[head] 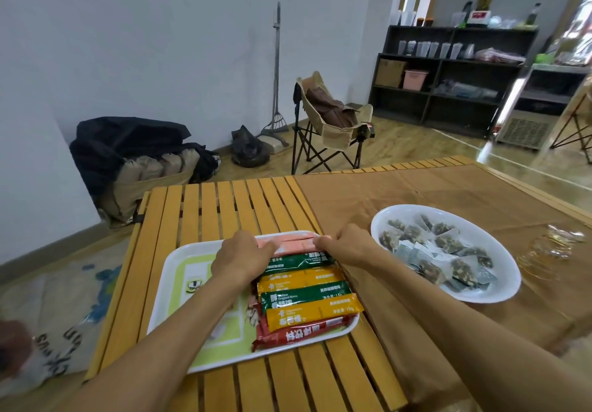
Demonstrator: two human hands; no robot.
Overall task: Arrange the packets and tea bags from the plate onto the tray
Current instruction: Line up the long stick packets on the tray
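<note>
Slatted table [224, 200] — both hands' grips pinch pink packets [294, 242] on tray [173, 270].

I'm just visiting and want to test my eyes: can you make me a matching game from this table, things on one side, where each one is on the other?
Things:
1. pink packets
2. tea bags
3. red packet

Places:
A. on the white plate
B. near edge of the tray
C. far edge of the tray, held by both hands

Pairs: 1-C, 2-A, 3-B
</note>
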